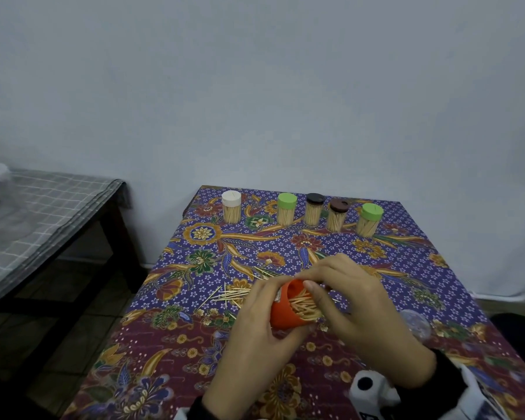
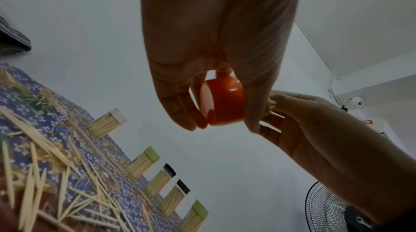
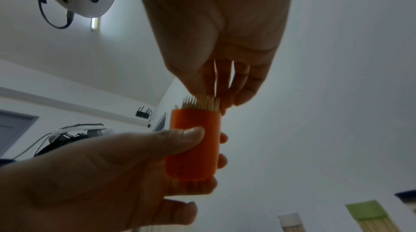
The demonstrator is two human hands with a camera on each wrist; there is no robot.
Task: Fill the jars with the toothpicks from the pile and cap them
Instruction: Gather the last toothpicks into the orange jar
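Note:
My left hand (image 1: 278, 304) grips an orange jar (image 1: 281, 318) above the table, tilted with its mouth toward my right hand. A bundle of toothpicks (image 1: 303, 307) sticks out of that mouth. My right hand (image 1: 311, 286) pinches the bundle's free ends. In the right wrist view the tips of the toothpicks (image 3: 202, 105) stand above the rim of the orange jar (image 3: 193, 147), under my right hand (image 3: 209, 97). The left wrist view shows the base of the orange jar (image 2: 225, 100) in my left hand (image 2: 221, 125). The loose pile (image 1: 231, 295) lies left of the jar.
A row of capped, filled jars stands at the far edge: white (image 1: 231, 207), green (image 1: 286, 209), dark (image 1: 314, 209), brown (image 1: 337, 215), green (image 1: 369, 219). A clear plastic item (image 1: 412, 324) lies right of my hands. A side table (image 1: 43, 201) stands to the left.

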